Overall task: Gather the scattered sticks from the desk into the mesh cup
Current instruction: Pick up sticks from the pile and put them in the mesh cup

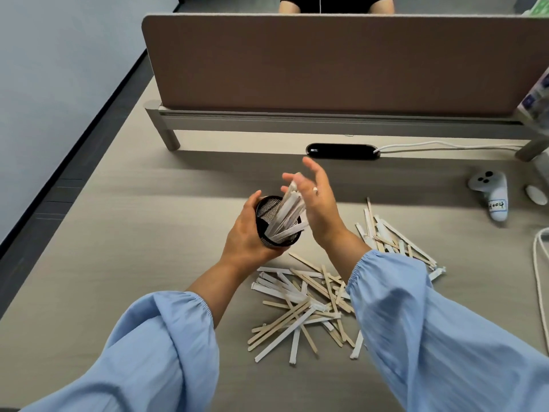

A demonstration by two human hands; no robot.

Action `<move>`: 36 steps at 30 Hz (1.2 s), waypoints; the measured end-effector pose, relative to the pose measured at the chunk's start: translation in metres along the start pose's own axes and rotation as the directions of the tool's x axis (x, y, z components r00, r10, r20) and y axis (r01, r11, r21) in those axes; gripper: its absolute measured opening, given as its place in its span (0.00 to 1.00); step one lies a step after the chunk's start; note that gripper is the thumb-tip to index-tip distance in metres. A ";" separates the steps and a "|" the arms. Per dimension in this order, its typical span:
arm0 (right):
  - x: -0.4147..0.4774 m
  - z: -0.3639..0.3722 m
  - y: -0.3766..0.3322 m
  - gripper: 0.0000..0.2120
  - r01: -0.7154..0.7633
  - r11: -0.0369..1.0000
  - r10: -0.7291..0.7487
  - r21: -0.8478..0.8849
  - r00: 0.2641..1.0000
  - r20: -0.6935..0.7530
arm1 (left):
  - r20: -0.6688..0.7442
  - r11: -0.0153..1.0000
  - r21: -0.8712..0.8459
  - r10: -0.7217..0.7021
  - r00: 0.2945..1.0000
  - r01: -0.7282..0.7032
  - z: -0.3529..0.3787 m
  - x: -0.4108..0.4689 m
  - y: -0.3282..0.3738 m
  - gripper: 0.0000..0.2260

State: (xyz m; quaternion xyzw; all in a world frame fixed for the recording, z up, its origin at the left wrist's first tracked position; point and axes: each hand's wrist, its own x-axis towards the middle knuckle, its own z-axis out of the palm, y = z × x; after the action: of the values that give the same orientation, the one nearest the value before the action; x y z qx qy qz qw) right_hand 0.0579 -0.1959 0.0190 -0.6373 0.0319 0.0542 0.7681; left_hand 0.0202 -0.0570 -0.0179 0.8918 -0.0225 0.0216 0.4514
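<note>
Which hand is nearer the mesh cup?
Left. The left hand wraps the mesh cup in its grip; the right hand is open beside the sticks standing in it.

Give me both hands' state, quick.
Left hand: closed around the cup.
Right hand: open, fingers spread, beside the sticks in the cup.

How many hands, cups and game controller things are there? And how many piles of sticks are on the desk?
Hands: 2, the left hand holding the mesh cup, the right hand open above it
Mesh cup: 1
Controller: 1
Stick piles on the desk: 2, a near pile and a right pile
Total: 6
</note>
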 end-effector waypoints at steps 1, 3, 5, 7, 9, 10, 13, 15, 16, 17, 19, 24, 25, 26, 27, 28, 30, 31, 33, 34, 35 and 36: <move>0.002 0.000 0.001 0.22 -0.013 1.000 0.013 0.011 0.999 -0.039 | 0.008 0.999 0.032 0.022 1.000 -0.022 0.000 -0.001 0.000 0.47; 0.008 0.002 0.006 0.19 -0.005 0.987 -0.004 -0.159 0.998 -0.056 | -0.002 0.998 0.054 0.034 0.999 -0.034 -0.003 -0.002 -0.001 0.47; 0.012 0.003 0.013 0.18 -0.008 0.908 0.027 -0.418 0.999 0.039 | -0.012 0.996 0.083 0.044 0.999 -0.043 -0.006 -0.002 -0.002 0.48; 0.014 0.002 0.017 0.19 -0.036 0.858 0.097 -0.513 0.991 0.093 | -0.026 0.994 0.101 0.045 0.999 -0.043 -0.008 -0.002 -0.006 0.48; 0.016 0.002 0.017 0.22 -0.093 0.887 0.164 -0.453 0.979 0.120 | -0.050 0.996 0.086 0.013 0.999 -0.008 -0.012 -0.001 -0.010 0.48; 0.017 0.003 0.017 0.23 -0.119 0.911 0.181 -0.396 0.976 0.122 | -0.058 0.997 0.080 -0.003 0.998 0.008 -0.014 0.000 -0.014 0.48; 0.034 -0.002 0.027 0.22 -0.195 0.861 0.190 -0.471 0.980 -0.058 | -0.100 0.994 0.088 -0.050 0.994 0.059 -0.022 0.005 -0.025 0.48; 0.045 -0.013 0.040 0.18 -0.305 0.640 0.240 -0.705 0.951 -0.193 | -0.133 0.987 0.124 -0.080 0.988 0.097 -0.028 0.008 -0.033 0.48; 0.047 -0.017 0.047 0.15 -0.361 0.520 0.310 -0.774 0.924 -0.223 | -0.144 0.983 0.144 -0.094 0.985 0.115 -0.030 0.010 -0.037 0.48; 0.047 -0.018 0.056 0.14 -0.389 0.428 0.392 -0.816 0.893 -0.221 | -0.153 0.978 0.161 -0.107 0.982 0.132 -0.032 0.012 -0.041 0.48; 0.042 -0.018 0.071 0.18 -0.389 0.364 0.502 -0.846 0.847 -0.173 | -0.161 0.971 0.180 -0.127 0.979 0.155 -0.035 0.016 -0.047 0.49; 0.044 -0.009 0.095 0.23 -0.133 0.300 0.327 -0.945 0.945 -0.029 | -0.128 0.968 0.207 -0.118 0.985 0.143 -0.038 0.024 -0.057 0.49; 0.046 -0.008 0.097 0.20 -0.070 0.254 0.287 -0.965 0.958 0.006 | -0.123 0.968 0.209 -0.113 0.986 0.137 -0.038 0.027 -0.059 0.49; 0.049 -0.007 0.096 0.17 0.006 0.205 0.265 -0.979 0.962 0.061 | -0.121 0.969 0.211 -0.108 0.987 0.132 -0.039 0.029 -0.061 0.48; 0.050 -0.006 0.095 0.16 0.093 0.158 0.261 -0.983 0.956 0.133 | -0.119 0.969 0.213 -0.104 0.987 0.128 -0.040 0.032 -0.062 0.48; 0.051 -0.004 0.093 0.17 0.184 0.119 0.270 -0.976 0.940 0.210 | -0.118 0.969 0.214 -0.102 0.988 0.125 -0.040 0.034 -0.063 0.48; 0.054 0.001 0.090 0.18 0.320 0.069 0.300 -0.945 0.897 0.326 | -0.111 0.969 0.215 -0.102 0.989 0.124 -0.040 0.039 -0.067 0.49; 0.055 0.003 0.088 0.19 0.365 0.050 0.310 -0.930 0.879 0.362 | -0.107 0.969 0.215 -0.101 0.989 0.122 -0.040 0.041 -0.068 0.49; 0.057 0.007 0.087 0.17 0.429 0.017 0.330 -0.903 0.850 0.410 | -0.102 0.971 0.211 -0.096 0.990 0.116 -0.041 0.046 -0.068 0.48; 0.059 0.008 0.087 0.16 0.446 0.007 0.344 -0.895 0.839 0.421 | -0.099 0.972 0.208 -0.094 0.991 0.113 -0.041 0.048 -0.069 0.48; 0.060 0.009 0.087 0.15 0.456 -0.003 0.359 -0.890 0.832 0.424 | -0.098 0.972 0.207 -0.092 0.991 0.111 -0.042 0.051 -0.069 0.48; 0.061 0.010 0.087 0.14 0.464 -0.019 0.371 -0.886 0.826 0.424 | -0.097 0.973 0.206 -0.089 0.991 0.107 -0.043 0.053 -0.069 0.47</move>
State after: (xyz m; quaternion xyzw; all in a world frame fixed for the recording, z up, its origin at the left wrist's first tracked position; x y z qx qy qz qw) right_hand 0.1071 -0.1673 -0.0715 -0.9383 -0.2664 0.2156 0.0456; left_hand 0.0765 0.0176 -0.0451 0.9329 0.0438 0.0404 0.3551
